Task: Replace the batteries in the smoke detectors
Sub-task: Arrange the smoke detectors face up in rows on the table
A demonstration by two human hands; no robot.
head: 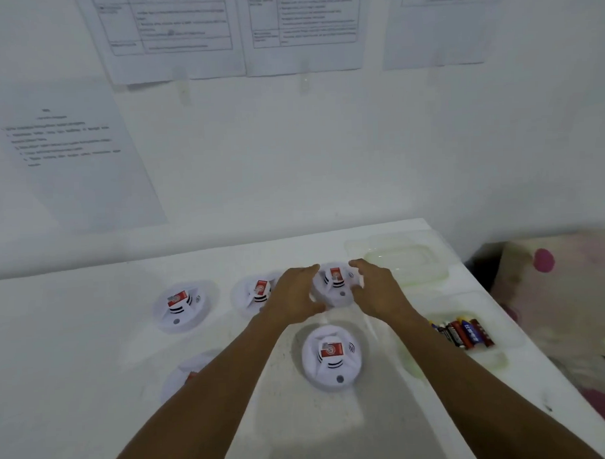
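Got L hand (296,294) and R hand (375,288) wrapped round the far-right detector (335,283), one each side, fingers over its far rim, thumbs on the near rim. Bit blurry there, so can't tell whether lifted or sat on the bench (92,339). Red label on top, black slots just below it.

Seeing 4 more detectors on the same white bench, dome side up w/ red labels:
- far-left detector (178,305), well apart from the hands
- mid detector (255,292), just beside L hand and partly behind it
- near detector (331,357), between the two forearms
- near-left detector (189,374), mostly hidden under the L forearm, only a bit of red showing

Over by the right edge: clear tray (504,342) holding batteries (464,333), red, blue and black, lying side by side. Behind that, 2nd clear tub (398,257) near R hand; can't tell what's in it.

Up on the wall: printed sheets (171,34), text too blurred to read. Past the bench on the right, pale fabric (570,271) w/ pink spots.
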